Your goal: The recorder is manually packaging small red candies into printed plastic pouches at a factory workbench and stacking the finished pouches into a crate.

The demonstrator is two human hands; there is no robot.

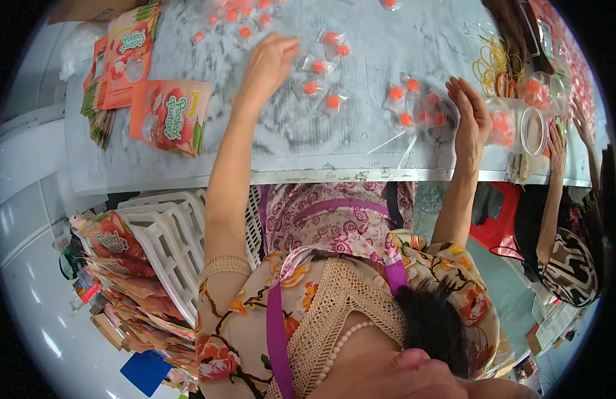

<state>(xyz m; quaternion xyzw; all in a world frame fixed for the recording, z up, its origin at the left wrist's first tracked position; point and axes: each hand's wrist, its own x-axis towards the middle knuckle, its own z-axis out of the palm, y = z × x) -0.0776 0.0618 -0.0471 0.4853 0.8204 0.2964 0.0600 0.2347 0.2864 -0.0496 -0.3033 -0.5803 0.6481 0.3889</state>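
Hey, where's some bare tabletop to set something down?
The table is bare between the middle wrapped candies and the yellow rubber bands. A second patch lies between the left forearm and the thin white strips, below those candies. It's crowded around the right hand, with more candies on its left and a clear jar on its right.

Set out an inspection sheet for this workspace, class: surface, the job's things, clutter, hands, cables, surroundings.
Surface: grey-white table, streaked and worn.
Job's things: small clear packets with orange-red pieces, loosely scattered; clear jar at right, orange-red pieces inside; red printed pouches piled at left.
Clutter: tangled yellow bands; thin white strips near the front edge.
Hands: left hand among the packets, grip unclear; right hand open, between packets and jar.
Cables: nothing seen.
Surroundings: white crates below, at left; another person's hand at right.
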